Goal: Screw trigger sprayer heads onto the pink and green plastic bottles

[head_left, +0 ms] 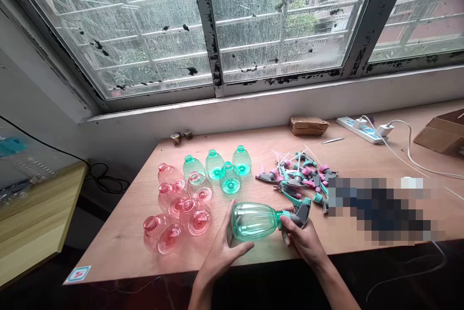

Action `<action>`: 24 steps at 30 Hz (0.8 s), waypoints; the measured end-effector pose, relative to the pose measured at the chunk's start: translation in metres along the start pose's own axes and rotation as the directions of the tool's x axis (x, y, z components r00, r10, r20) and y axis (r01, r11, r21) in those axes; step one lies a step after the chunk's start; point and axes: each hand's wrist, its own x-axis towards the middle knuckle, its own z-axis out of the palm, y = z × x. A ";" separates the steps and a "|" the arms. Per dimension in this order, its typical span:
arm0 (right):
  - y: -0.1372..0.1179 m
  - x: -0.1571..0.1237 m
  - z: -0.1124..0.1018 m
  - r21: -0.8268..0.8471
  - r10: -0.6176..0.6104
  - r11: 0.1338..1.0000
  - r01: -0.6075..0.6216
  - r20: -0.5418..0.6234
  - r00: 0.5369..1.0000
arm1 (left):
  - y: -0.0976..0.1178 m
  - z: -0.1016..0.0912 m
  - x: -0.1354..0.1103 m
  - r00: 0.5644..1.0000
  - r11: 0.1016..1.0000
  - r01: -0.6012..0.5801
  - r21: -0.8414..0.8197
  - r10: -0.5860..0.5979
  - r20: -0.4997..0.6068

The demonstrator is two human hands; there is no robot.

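A clear green spray bottle [253,221] lies sideways in the air over the table's front edge, its base to the left. My left hand [227,247] cups the base end, fingers behind it and thumb stretched out below. At the neck, my right hand [302,238] grips the grey and teal trigger sprayer [299,214], which sits on the bottle's mouth. Whether it is fully screwed on I cannot tell. Beyond my right hand lies a heap of loose trigger sprayers [295,179] in pink, teal and grey, with white tubes.
Several green bottles [230,179] without sprayers and several pink bottles [195,216] stand to the left on the wooden table [119,237]. A brown packet [308,126], a power strip [362,131] with cables and a cardboard box [440,131] are toward the back. A blurred patch covers the right.
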 end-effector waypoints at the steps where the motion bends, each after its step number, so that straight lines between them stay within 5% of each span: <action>1: 0.000 0.000 0.000 0.006 -0.004 1.000 0.004 0.004 1.000 | 0.001 0.001 -0.001 1.000 1.000 -0.007 -0.014 0.007 0.020; 9: -0.002 -0.003 0.001 -0.085 0.016 0.996 -0.010 0.064 0.998 | -0.006 -0.004 0.001 1.000 0.999 0.015 -0.040 -0.016 -0.020; 16: 0.003 0.001 0.000 -0.052 -0.041 0.998 0.040 -0.016 0.999 | 0.000 0.004 0.000 1.000 1.000 -0.016 0.016 0.016 -0.001; 24: -0.003 -0.003 0.001 -0.105 0.014 0.994 -0.008 0.063 0.998 | -0.004 -0.001 0.001 1.000 1.000 -0.015 -0.002 0.015 -0.023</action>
